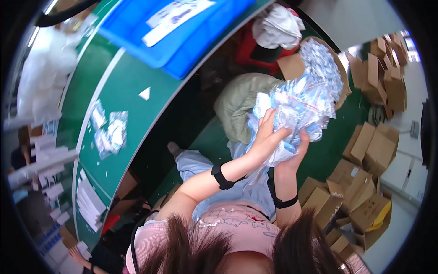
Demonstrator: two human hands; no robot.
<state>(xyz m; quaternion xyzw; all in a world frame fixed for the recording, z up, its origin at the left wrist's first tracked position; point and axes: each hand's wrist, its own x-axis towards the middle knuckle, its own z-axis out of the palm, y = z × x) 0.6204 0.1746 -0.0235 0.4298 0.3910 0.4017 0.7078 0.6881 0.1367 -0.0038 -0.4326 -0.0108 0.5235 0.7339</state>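
A big bundle of clear zip bags with bluish-white contents is held out in front of my lap, to the right of the table. My left hand grips its near left side, fingers spread across the plastic. From below and the right, my right hand supports it, thumb up against the bags. What is inside the bags is too jumbled to make out. Just beyond the bundle, a carton of similar silvery-blue packets stands open.
On the green table lie a few small plastic packets, a white paper scrap and a blue bin. A pale green padded bundle sits beyond my legs. Cardboard boxes crowd the right. Another person's hand shows lower left.
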